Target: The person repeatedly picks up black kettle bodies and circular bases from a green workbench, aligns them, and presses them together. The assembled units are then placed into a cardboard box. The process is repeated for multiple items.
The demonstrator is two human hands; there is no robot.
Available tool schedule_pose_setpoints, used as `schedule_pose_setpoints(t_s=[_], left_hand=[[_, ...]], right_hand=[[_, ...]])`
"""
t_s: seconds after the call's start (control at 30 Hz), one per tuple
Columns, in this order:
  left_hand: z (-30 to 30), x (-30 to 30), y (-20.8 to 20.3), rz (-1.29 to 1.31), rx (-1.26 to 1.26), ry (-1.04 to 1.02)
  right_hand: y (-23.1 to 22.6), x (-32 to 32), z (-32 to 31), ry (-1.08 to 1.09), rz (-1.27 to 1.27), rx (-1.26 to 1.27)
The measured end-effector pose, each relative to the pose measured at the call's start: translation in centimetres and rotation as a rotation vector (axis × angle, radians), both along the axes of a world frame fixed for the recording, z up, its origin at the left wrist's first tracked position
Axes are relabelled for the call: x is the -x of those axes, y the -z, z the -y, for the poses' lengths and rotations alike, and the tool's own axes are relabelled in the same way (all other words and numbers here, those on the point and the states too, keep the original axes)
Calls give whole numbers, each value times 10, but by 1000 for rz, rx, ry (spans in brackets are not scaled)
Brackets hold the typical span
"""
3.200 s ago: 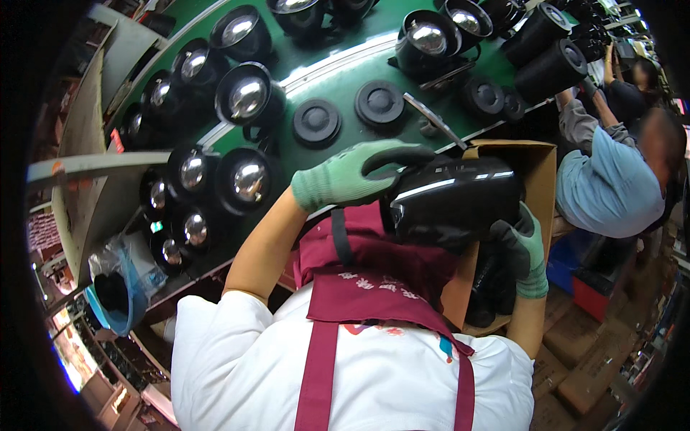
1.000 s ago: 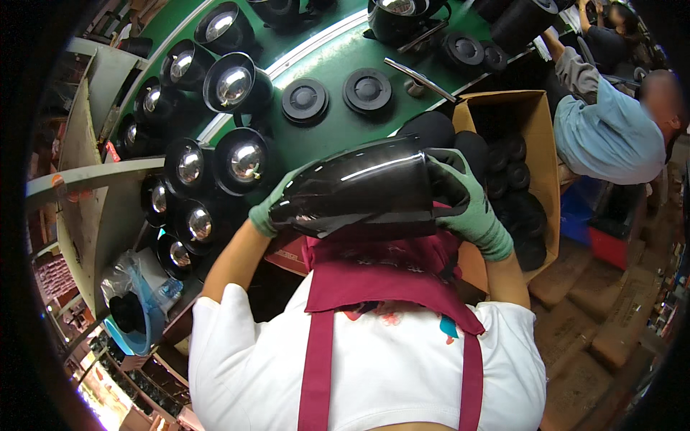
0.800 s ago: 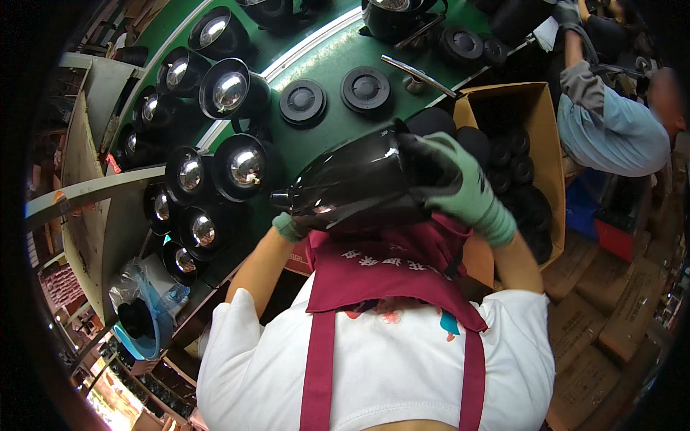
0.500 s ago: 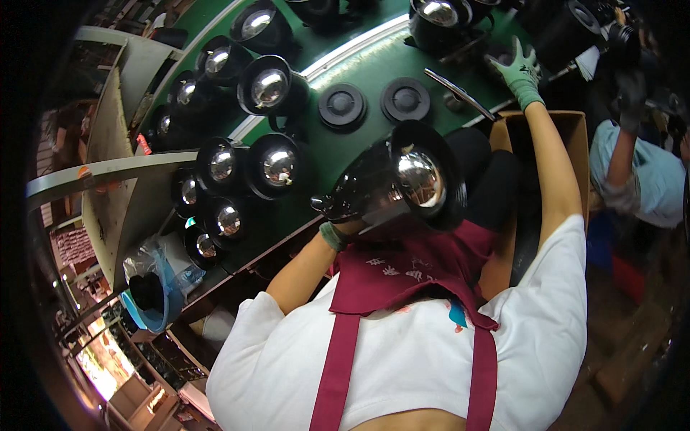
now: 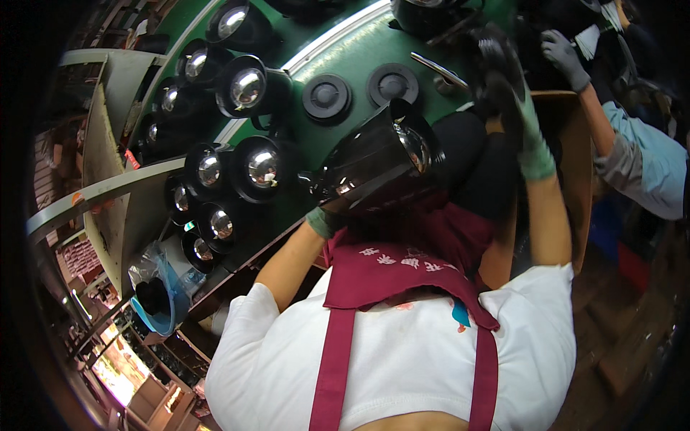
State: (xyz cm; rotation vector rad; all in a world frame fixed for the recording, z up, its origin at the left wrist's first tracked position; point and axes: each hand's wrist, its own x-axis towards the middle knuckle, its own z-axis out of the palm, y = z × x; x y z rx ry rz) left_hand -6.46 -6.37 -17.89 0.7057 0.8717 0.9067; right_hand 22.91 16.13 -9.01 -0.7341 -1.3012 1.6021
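Observation:
A glossy black jug [image 5: 366,169] with a mirror-like silver inside lies tilted over my lap, its open end toward the right. My left hand [image 5: 323,221], in a green glove, holds it from below; the jug hides most of its fingers. At the right of the table, my green-gloved right hand [image 5: 530,133] is closed around a black part [image 5: 499,68]. Motion blurs that part, so its exact kind cannot be made out. Two round black lids [image 5: 326,98] [image 5: 393,85] lie on the green table between the jug and the table's far side.
Several black jugs [image 5: 260,167] with silver insides stand at the left. A metal rod [image 5: 438,70] lies near a cardboard box [image 5: 575,118] on the right. Beyond it, a co-worker's grey-gloved hand [image 5: 564,57] reaches in. A blue tub [image 5: 159,316] sits low at the left.
My right hand, spread out before, has come nearer and now grips a black part. The jug has turned, showing less of its silver inside. The co-worker's arm has reached farther in.

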Motion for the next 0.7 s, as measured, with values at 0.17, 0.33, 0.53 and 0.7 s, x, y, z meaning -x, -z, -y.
schedule_pose_setpoints(t_s=[0.17, 0.33, 0.53, 0.7], left_hand=[[-5, 12, -2, 31, -15, 51], [-3, 14, -5, 23, -38, 90], [6, 19, -3, 18, -67, 111], [9, 23, -5, -34, -121, 93]], right_hand=[[-24, 7, 123, -51, 163, 35], [-26, 1, 161, 39, 435, -255], [-22, 1, 185, 103, 342, -216], [-21, 2, 194, 142, 144, -109]])
